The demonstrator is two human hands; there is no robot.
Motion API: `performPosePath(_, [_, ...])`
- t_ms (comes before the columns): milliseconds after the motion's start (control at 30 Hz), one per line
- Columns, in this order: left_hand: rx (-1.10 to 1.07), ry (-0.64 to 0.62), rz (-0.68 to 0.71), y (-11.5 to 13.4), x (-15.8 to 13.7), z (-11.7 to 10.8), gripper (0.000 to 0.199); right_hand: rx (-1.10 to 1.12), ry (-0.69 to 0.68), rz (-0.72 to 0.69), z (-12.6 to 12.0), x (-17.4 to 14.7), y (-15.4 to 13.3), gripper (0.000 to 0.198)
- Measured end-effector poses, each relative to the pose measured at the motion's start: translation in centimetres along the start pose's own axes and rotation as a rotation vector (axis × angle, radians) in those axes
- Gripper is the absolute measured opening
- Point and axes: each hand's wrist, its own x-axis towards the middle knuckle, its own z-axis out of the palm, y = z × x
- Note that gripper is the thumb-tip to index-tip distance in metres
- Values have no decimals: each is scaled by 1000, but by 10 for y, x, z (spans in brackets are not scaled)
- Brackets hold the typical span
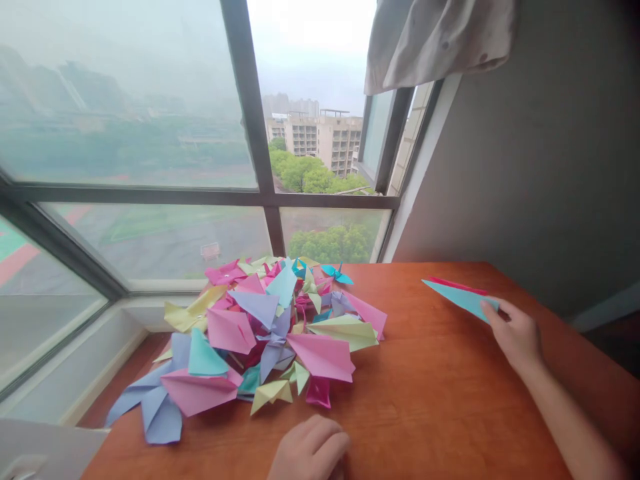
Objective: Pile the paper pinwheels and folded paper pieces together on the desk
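In my right hand (515,337) is a folded paper plane (463,299), light blue on the near side with a pink-red edge showing behind it. Thumb and fingers pinch it at its rear end, over the right part of the table, and its tip points left. My left hand (313,448) rests at the table's front edge, its fingers curled in a loose fist; no object shows in it. Just beyond it lies a heap of folded papers: a pink paper plane (323,357), a yellow folded piece (271,395) and a blue pinwheel-like fold (157,400) are among them.
The wooden table (425,413) stands against a window with dark frames (200,195). One pane is open at the right, and a grey curtain (440,40) hangs above. A grey wall (540,167) rises on the right. A small blue paper crane (337,274) sits at the heap's back.
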Motion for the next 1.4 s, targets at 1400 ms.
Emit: performPosePath(1400, [-40, -17, -188, 17, -5, -2, 25, 222, -153, -796, 51, -102, -239, 19])
